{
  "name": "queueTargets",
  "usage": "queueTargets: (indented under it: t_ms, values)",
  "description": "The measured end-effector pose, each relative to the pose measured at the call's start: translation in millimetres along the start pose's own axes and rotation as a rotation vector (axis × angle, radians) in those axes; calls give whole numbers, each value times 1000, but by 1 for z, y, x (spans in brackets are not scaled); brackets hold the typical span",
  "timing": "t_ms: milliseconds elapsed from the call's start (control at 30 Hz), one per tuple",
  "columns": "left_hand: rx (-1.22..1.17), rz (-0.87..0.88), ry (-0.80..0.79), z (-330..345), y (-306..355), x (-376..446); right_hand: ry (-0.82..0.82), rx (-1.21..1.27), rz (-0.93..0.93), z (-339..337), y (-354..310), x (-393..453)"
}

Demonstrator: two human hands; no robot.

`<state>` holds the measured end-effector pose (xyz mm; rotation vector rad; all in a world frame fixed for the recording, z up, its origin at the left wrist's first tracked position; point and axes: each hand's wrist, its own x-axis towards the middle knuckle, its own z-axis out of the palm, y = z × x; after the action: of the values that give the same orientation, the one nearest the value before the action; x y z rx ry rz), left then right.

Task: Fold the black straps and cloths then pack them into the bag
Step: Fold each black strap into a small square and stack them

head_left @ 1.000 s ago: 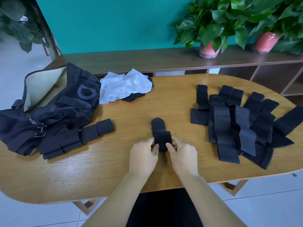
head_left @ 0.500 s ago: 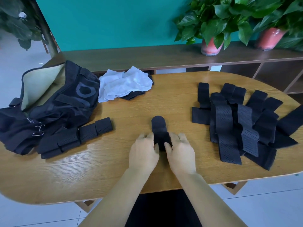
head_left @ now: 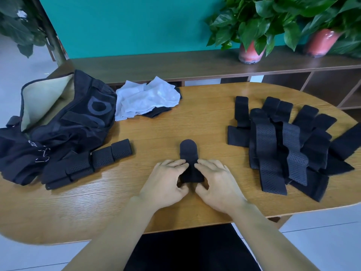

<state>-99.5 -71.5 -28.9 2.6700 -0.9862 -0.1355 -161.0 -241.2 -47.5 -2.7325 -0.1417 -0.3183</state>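
the black strap [head_left: 190, 163] lies at mid-table near the front edge, between the bag [head_left: 58, 126] and the unfolded strap pile [head_left: 283, 145]. left hand [head_left: 166, 184] and right hand [head_left: 218, 184] pinch its folded end. press the fold flat with edges aligned. since the earlier frame, the fingers have spread wider.

arms: bare, no sleeves | lap: dark garment [head_left: 192, 249] (black)
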Motion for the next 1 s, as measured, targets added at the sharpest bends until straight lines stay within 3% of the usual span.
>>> queueTargets:
  t_ms: [267,633,1000]
  values:
    - [-107,38,34,0,-2,-21,127,71,10,6,-8,-27]
    - [-310,-76,45,0,-2,-27,273,80,45,9,-24,-31]
    - [-452,-308,301,8,6,1,292,125,386,14,-28,6]
